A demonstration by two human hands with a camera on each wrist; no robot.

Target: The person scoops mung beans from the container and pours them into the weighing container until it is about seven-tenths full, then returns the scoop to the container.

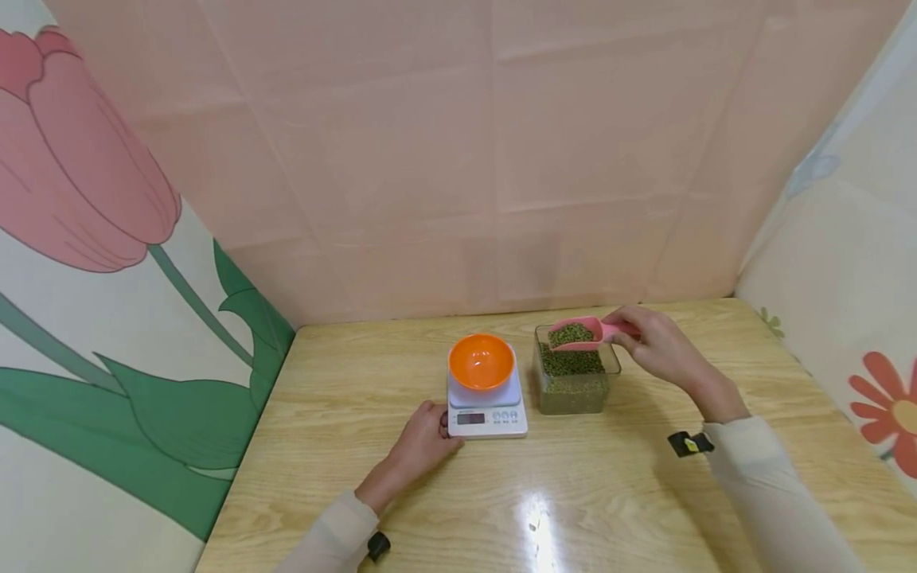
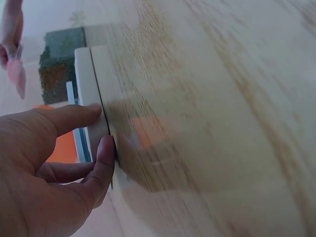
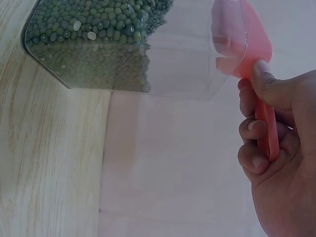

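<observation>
My right hand [image 1: 662,346] grips the handle of a pink scoop [image 3: 266,123], holding it at the top of a clear square container [image 1: 573,402]. Green mung beans [image 3: 106,24] fill part of the container, and a heap of them lies in the scoop's bowl in the head view. To the left stands a white kitchen scale [image 1: 487,426] with a small display. An orange bowl [image 1: 481,364] sits on its platform, its inside bare. At the scale's front left corner, my left hand [image 1: 419,446] holds the edge with thumb and fingers [image 2: 104,153], low against the table.
All of this stands on a wood-grain table [image 1: 344,374]. A pink sheet-covered wall [image 1: 444,199] rises close behind the container and scale. Painted panels with a tulip [image 1: 93,159] and a red flower [image 1: 895,410] flank the table at left and right.
</observation>
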